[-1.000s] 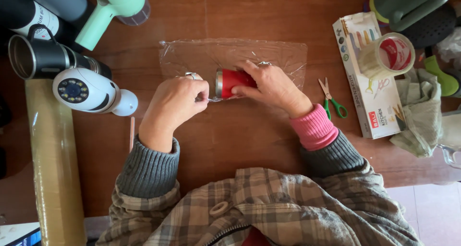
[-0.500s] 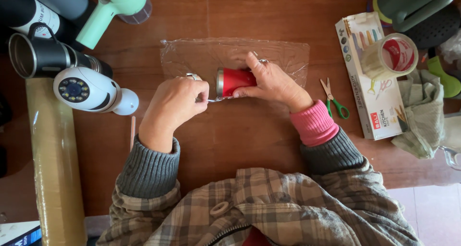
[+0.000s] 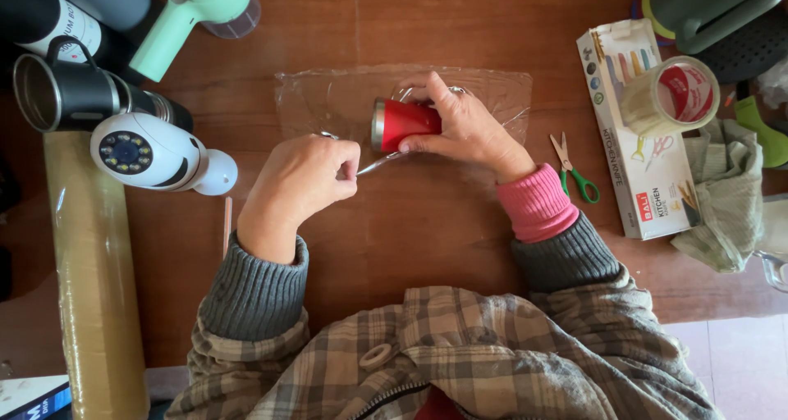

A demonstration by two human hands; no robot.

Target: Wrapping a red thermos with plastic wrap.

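**Red cup held on its side over clear film**

We see a small red cup lying on its side on a sheet of clear plastic film spread over the brown wooden table. Its steel rim faces the left hand. The right hand wraps over the cup from the far side: the fingers curl across its top and the thumb presses along its near edge, so the cup sits clamped inside that hand with only its rim end showing.

The left hand is closed into a loose fist just beside the cup's rim, pinching a twisted strand of the film that runs from the fist to the cup. We cannot tell exactly how the fingertips meet on that strand, as they are tucked under the knuckles.

Taking the cup as our landmark: beyond it the film stretches flat toward the far edge of the table. To its right, past the wrist, lie small green-handled scissors, then a long printed box with a roll of tape resting on it. To its left stand a white round camera and a dark steel mug; a large roll of brownish film lies farther left.
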